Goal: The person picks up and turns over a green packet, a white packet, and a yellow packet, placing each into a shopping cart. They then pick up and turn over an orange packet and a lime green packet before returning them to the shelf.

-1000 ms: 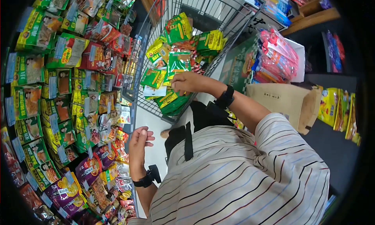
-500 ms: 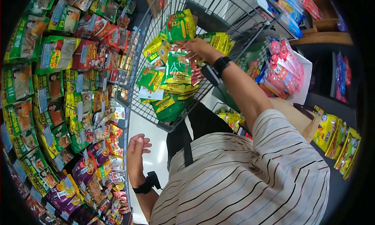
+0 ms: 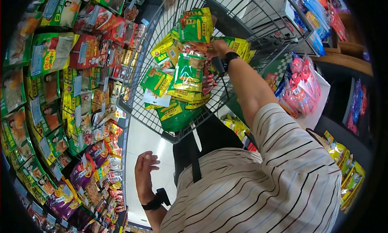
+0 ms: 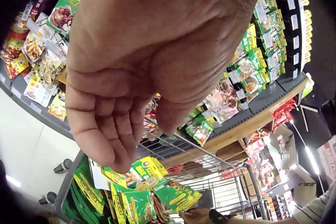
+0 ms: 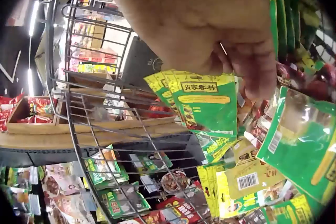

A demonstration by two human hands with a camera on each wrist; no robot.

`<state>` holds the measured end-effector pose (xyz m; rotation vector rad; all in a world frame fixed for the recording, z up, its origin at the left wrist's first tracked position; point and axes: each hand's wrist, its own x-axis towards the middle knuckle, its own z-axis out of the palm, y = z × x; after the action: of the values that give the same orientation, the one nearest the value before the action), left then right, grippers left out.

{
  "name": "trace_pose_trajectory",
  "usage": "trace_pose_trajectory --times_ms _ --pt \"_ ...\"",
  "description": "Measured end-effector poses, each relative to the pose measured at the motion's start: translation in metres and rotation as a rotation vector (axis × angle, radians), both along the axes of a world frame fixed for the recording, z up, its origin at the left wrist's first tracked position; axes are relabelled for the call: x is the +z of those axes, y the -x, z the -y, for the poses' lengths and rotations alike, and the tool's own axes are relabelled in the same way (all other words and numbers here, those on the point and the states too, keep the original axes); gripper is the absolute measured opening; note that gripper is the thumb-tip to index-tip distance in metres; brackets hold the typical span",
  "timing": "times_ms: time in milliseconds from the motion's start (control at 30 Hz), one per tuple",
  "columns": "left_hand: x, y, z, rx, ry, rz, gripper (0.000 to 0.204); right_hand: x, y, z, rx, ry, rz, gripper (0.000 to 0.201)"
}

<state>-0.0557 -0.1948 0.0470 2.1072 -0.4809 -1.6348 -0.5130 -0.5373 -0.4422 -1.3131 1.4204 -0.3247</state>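
Green and yellow spice packets lie piled in a wire shopping cart. The right hand reaches into the cart among them, beside small red packets. In the right wrist view that hand hangs over the pile with fingers bent downward, next to green packets; whether it grips one is hidden. The left hand is held in the air below the cart, fingers loosely bent, holding nothing; the left wrist view shows its palm above the packets.
Shelves of hanging food packets run along the left. At the right stand a white box of pink bagged items, a wooden ledge and yellow packets. Pale floor shows between shelf and cart.
The right hand has moved from the near packets deeper into the cart, toward its right side. The cart appears slightly shifted in view. The left hand stays loosely bent and sits a little lower.
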Motion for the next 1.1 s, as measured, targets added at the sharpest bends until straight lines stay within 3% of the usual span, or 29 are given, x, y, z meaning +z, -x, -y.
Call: trace_pose_trajectory --times_ms 33,67,200,267,500,533,567,600,700,800,833,867,900,967,1100 --pt "-0.003 0.0 0.0 0.012 -0.01 -0.006 0.038 -0.002 -0.002 0.0 -0.007 -0.018 0.029 0.032" --pt "-0.005 0.0 0.001 0.025 -0.02 -0.011 0.037 -0.005 -0.005 -0.005 -0.168 -0.138 0.141 0.031" --pt "-0.006 0.004 0.01 0.021 -0.062 0.017 0.035 0.089 -0.047 -0.027 -0.75 -0.539 0.529 0.03" --pt "-0.007 0.006 0.014 0.023 -0.079 0.034 0.033 -0.111 -0.003 -0.023 -0.162 -0.086 0.24 0.029" --pt "-0.009 0.012 0.024 0.04 -0.09 0.034 0.032 -0.113 -0.01 -0.035 -0.347 -0.201 0.267 0.026" --pt "-0.01 0.012 0.023 0.041 -0.085 0.027 0.032 -0.017 -0.032 -0.034 -0.562 -0.39 0.359 0.025" --pt "-0.012 0.012 0.024 0.041 -0.08 0.02 0.032 0.121 -0.067 -0.031 -0.816 -0.552 0.439 0.024" --pt "-0.013 0.012 0.025 0.035 -0.069 0.019 0.034 0.119 -0.066 -0.028 -0.761 -0.543 0.396 0.024" --pt "-0.013 0.013 0.027 0.021 -0.052 0.023 0.038 0.061 -0.055 -0.028 -0.612 -0.515 0.285 0.025" --pt "-0.011 0.015 0.031 0.02 -0.058 0.033 0.04 -0.074 -0.018 -0.029 -0.355 -0.173 0.197 0.026" --pt "-0.01 0.015 0.031 0.019 -0.062 0.035 0.041 -0.043 -0.029 -0.026 -0.269 -0.041 0.149 0.027" --pt "-0.01 0.015 0.031 0.018 -0.066 0.036 0.042 -0.007 -0.033 -0.026 -0.523 -0.238 0.19 0.029" --pt "-0.01 0.016 0.03 0.004 -0.062 0.049 0.043 0.124 -0.064 -0.02 -0.824 -0.396 0.233 0.032" --pt "-0.012 0.015 0.028 0.014 -0.063 0.035 0.043 0.166 -0.076 -0.017 -0.876 -0.261 0.263 0.035" --pt "-0.012 0.021 0.034 0.003 -0.071 0.045 0.037 0.172 -0.073 -0.001 -0.815 -0.174 0.235 0.037"
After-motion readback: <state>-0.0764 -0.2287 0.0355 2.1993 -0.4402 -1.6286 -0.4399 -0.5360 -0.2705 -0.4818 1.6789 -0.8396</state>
